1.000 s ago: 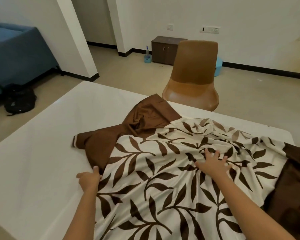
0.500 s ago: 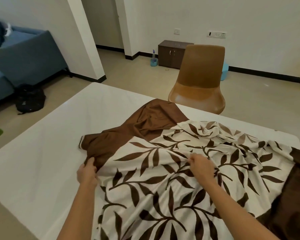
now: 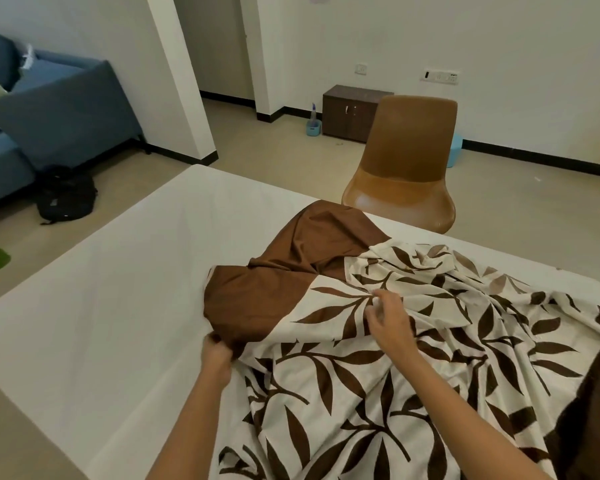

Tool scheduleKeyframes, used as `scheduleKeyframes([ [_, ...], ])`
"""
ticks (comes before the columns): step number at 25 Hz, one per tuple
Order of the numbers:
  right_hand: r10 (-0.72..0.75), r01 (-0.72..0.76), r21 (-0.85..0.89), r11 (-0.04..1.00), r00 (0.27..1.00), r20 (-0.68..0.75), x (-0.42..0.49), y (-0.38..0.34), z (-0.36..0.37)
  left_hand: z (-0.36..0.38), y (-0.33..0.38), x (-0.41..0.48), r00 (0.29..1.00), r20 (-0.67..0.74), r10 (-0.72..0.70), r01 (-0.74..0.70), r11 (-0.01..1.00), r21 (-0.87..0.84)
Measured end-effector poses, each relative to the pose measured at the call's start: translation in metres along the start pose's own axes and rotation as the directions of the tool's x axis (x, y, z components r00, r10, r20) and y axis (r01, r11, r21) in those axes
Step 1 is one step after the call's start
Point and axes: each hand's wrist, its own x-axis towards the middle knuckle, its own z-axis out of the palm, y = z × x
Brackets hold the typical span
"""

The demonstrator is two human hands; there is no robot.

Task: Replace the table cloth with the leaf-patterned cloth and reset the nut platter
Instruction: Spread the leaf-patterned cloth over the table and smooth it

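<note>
Item: leaf-patterned cloth (image 3: 378, 375), one piece, lying bunched on the white table (image 3: 118, 323) from its centre out to 4 o'clock, with the 8-to-11 o'clock half of the top bare. Holds: left hand (image 3: 217, 358), fingers curled tight round the edge of the brown border (image 3: 257, 299) at 7 o'clock of the heap; right hand (image 3: 390, 320), fingers bent and seemingly pinching a raised fold of the printed field near the middle. Nut platter: not in view. Risks, as judged: a pull from two unequal holds could drag the whole bundle toward 9 o'clock instead of opening it, leaving it askew; the glossy tabletop offers little friction, so the weight draped over the 5 o'clock edge may slide the cloth off; creases trapped under the heap could later tilt the platter. Materials: the cloth is soft and thin, cream ground with dark brown leaf sprays, plain chocolate-brown border with a slight sheen, folding into ridges. The table is smooth, flat, pale, with rounded corners. Chair (image 3: 406, 168) at 1 o'clock: moulded tan shell, hard and shiny.
</note>
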Motion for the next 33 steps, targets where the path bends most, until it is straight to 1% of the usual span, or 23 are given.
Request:
scheduleKeyframes([
  [2, 0.09, -0.155, 0.255, 0.955, 0.964, 0.25, -0.007, -0.039, 0.016, 0.038, 0.014, -0.04, 0.98, 0.179, 0.084, -0.063, 0.991, -0.118],
  [4, 0.128, -0.313, 0.368, 0.876, 0.885, 0.448, -0.011, -0.064, 0.029, 0.07, 0.025, -0.067, 0.934, 0.332, 0.132, -0.137, 0.991, -0.01],
  [5, 0.122, -0.319, 0.365, 0.875, 0.874, 0.471, -0.011, -0.068, 0.034, 0.082, 0.03, -0.078, 0.905, 0.39, 0.169, -0.223, 0.97, 0.097],
  [6, 0.108, -0.277, 0.348, 0.896, 0.895, 0.432, -0.009, -0.066, 0.038, 0.091, 0.03, -0.084, 0.876, 0.433, 0.212, -0.316, 0.931, 0.183],
  [8, 0.116, -0.207, 0.344, 0.916, 0.957, 0.268, -0.001, -0.055, 0.035, 0.096, 0.027, -0.085, 0.825, 0.488, 0.285, -0.466, 0.831, 0.303],
  [10, 0.206, -0.273, 0.499, 0.823, 0.961, 0.187, 0.005, -0.039, 0.024, 0.087, 0.024, -0.078, 0.791, 0.504, 0.346, -0.531, 0.798, 0.285],
  [12, 0.359, -0.346, 0.637, 0.689, 0.926, 0.115, 0.007, -0.025, 0.008, 0.074, 0.017, -0.069, 0.793, 0.485, 0.369, -0.532, 0.807, 0.256],
  [13, 0.424, -0.355, 0.661, 0.662, 0.903, 0.06, 0.007, -0.017, 0.001, 0.068, 0.015, -0.069, 0.802, 0.467, 0.373, -0.53, 0.805, 0.267],
  [15, 0.492, -0.348, 0.596, 0.724, 0.865, -0.093, 0.003, -0.005, -0.009, 0.057, 0.012, -0.067, 0.82, 0.399, 0.411, -0.537, 0.794, 0.284],
  [17, 0.43, -0.266, 0.522, 0.811, 0.875, -0.223, -0.003, -0.002, -0.017, 0.049, 0.021, -0.066, 0.831, 0.308, 0.462, -0.536, 0.814, 0.225],
  [18, 0.369, -0.208, 0.511, 0.834, 0.899, -0.237, -0.005, -0.004, -0.022, 0.044, 0.03, -0.066, 0.83, 0.295, 0.474, -0.528, 0.837, 0.143],
  [19, 0.298, -0.167, 0.499, 0.85, 0.934, -0.195, -0.005, -0.009, -0.027, 0.038, 0.041, -0.07, 0.824, 0.321, 0.468, -0.502, 0.865, 0.028],
  [20, 0.225, -0.168, 0.488, 0.857, 0.972, -0.061, -0.005, -0.014, -0.034, 0.03, 0.051, -0.074, 0.818, 0.366, 0.443, -0.438, 0.893, -0.104],
  [21, 0.163, -0.234, 0.441, 0.867, 0.967, 0.193, -0.006, -0.022, -0.042, 0.021, 0.06, -0.077, 0.816, 0.406, 0.412, -0.364, 0.911, -0.194],
  [22, 0.121, -0.301, 0.308, 0.903, 0.863, 0.49, -0.008, -0.029, -0.048, 0.013, 0.066, -0.081, 0.817, 0.442, 0.371, -0.284, 0.925, -0.253],
  [23, 0.103, -0.28, 0.142, 0.95, 0.705, 0.702, -0.011, -0.036, -0.053, 0.007, 0.068, -0.082, 0.825, 0.458, 0.331, -0.243, 0.939, -0.241],
  [24, 0.1, -0.2, 0.034, 0.979, 0.619, 0.779, -0.013, -0.04, -0.054, 0.002, 0.07, -0.085, 0.832, 0.468, 0.299, -0.229, 0.952, -0.201],
  [25, 0.076, -0.123, 0.008, 0.992, 0.666, 0.742, -0.014, -0.043, -0.05, 0.0, 0.069, -0.084, 0.829, 0.478, 0.291, -0.254, 0.957, -0.141],
  [26, 0.038, -0.087, 0.05, 0.995, 0.788, 0.615, -0.016, -0.048, -0.045, 0.0, 0.068, -0.087, 0.823, 0.494, 0.279, -0.269, 0.959, -0.092],
  [27, -0.001, -0.067, 0.125, 0.99, 0.877, 0.48, -0.019, -0.056, -0.039, 0.003, 0.067, -0.089, 0.811, 0.519, 0.271, -0.275, 0.959, -0.071],
  [28, -0.042, -0.05, 0.204, 0.978, 0.904, 0.425, -0.023, -0.065, -0.03, 0.007, 0.066, -0.092, 0.799, 0.545, 0.254, -0.251, 0.965, -0.082],
  [31, -0.143, -0.003, 0.286, 0.958, 0.86, 0.489, -0.038, -0.09, -0.004, 0.03, 0.067, -0.11, 0.756, 0.61, 0.238, -0.171, 0.971, -0.167],
  [33, -0.161, 0.051, 0.296, 0.954, 0.919, 0.36, -0.044, -0.093, 0.01, 0.04, 0.068, -0.118, 0.729, 0.625, 0.28, -0.156, 0.957, -0.246],
])
